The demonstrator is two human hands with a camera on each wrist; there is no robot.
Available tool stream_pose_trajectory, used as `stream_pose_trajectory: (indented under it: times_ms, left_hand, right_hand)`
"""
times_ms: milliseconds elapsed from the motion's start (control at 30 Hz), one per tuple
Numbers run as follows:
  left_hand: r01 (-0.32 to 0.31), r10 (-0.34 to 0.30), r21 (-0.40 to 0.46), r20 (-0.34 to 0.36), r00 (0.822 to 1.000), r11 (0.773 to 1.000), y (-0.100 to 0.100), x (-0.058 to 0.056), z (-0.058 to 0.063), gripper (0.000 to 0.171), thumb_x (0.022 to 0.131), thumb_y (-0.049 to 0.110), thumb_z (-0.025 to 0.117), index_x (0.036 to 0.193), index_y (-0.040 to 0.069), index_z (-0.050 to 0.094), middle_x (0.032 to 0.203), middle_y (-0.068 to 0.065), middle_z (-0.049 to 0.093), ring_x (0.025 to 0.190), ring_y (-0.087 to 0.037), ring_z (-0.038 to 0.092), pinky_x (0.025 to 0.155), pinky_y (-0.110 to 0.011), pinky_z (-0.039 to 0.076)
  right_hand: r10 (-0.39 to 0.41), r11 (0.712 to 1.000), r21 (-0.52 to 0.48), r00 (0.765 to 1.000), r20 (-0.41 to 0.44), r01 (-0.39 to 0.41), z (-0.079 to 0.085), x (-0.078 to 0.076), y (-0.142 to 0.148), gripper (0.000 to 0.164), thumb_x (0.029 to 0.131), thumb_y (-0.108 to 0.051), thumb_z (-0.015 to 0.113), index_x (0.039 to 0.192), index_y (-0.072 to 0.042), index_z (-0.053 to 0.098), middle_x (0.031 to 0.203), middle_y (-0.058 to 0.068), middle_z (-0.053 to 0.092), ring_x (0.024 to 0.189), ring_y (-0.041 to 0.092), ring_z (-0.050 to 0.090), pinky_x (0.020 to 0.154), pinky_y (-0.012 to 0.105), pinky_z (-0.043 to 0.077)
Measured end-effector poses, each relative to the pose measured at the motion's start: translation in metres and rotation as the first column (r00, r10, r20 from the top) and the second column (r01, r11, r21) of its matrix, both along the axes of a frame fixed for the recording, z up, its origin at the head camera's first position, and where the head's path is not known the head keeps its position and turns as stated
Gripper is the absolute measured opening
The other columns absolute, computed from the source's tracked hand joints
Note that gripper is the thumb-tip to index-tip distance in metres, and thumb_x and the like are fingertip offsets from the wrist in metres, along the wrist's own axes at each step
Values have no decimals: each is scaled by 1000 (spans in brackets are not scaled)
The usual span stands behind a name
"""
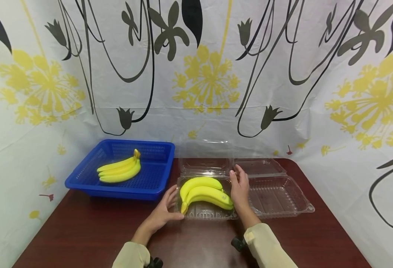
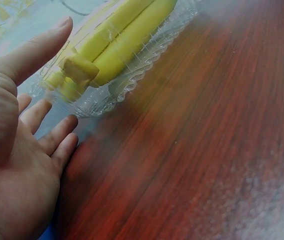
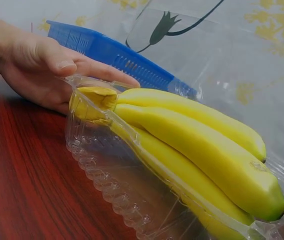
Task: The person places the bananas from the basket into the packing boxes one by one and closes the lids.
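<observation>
Gently, with your left hand (image 1: 161,212) spread wide and your right hand (image 1: 240,189) loosely extended, steady the open clamshell box of clear plastic (image 1: 203,215) between them by its side walls, so that the curved yellow banana bunch (image 1: 209,195) inside lies level.

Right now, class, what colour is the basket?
The basket is blue, clearest in the head view.
</observation>
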State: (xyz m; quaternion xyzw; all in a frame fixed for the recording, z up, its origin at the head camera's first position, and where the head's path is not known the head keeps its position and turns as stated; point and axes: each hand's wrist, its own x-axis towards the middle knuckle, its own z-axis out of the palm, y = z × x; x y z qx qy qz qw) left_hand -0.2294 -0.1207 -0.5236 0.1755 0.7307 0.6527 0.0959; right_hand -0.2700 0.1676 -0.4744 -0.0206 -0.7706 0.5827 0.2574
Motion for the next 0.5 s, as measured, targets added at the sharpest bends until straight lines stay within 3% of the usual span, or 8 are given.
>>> stream_pose_trajectory:
  times_ms: [167, 367, 500]
  left_hand:
    - [2, -2, -2, -7, 1000, 1000, -1, 1, 1, 101, 79, 11, 80, 156, 18, 14, 159, -10, 22, 137, -39, 30, 110, -57, 24]
    - [-3, 3, -4, -16, 1000, 1000, -1, 1, 3, 100, 81, 13, 79, 156, 16, 15, 158, -13, 23, 136, -41, 32, 108, -58, 27]
    - [-7, 7, 14, 1, 1000, 1000, 0, 1, 4, 100, 81, 16, 79, 157, 18, 14, 157, -15, 24, 136, -41, 32, 108, -58, 27]
  right_hand:
    - [-27, 999, 27, 1000, 12, 26, 1, 1, 0, 41, 103, -34, 47, 129, -4, 58, 113, 16, 52, 99, 31, 51, 84, 44, 41]
    - [-27, 997, -70, 998, -58, 23, 1, 1, -1, 39, 105, -28, 44, 121, 2, 61, 119, 19, 58, 110, 31, 52, 93, 43, 41]
    - [-16, 990, -142, 996, -90, 3, 0, 2, 1, 40, 106, -25, 41, 119, 8, 61, 119, 25, 60, 116, 33, 53, 98, 31, 39]
